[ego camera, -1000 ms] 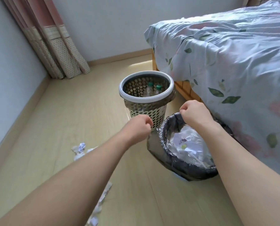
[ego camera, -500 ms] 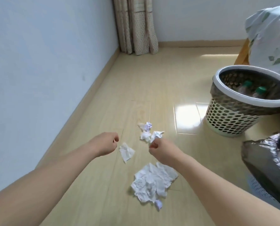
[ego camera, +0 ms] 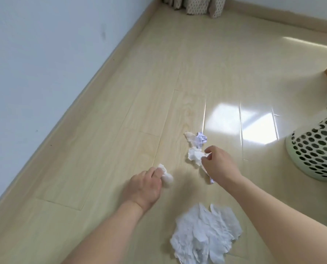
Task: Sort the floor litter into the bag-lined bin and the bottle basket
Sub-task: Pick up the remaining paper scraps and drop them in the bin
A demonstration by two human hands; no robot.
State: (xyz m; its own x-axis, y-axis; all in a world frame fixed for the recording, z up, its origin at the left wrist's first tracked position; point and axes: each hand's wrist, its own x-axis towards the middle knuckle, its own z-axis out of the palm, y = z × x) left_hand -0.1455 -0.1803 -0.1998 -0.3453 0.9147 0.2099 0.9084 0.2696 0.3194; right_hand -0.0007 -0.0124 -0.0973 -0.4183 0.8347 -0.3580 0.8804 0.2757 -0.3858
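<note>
Floor litter near the perforated basket (ego camera: 319,155) is gathered two-handed to save trips: left hand (ego camera: 144,187) pinches a small wad (ego camera: 166,175), right hand (ego camera: 219,164) grips a crumpled tissue (ego camera: 195,155)

Both bare forearms reach up from bottom of frame, left hand (ego camera: 142,188) at lower centre with fingers curled, right hand (ego camera: 219,164) right of centre, fingertips pinched.
</note>
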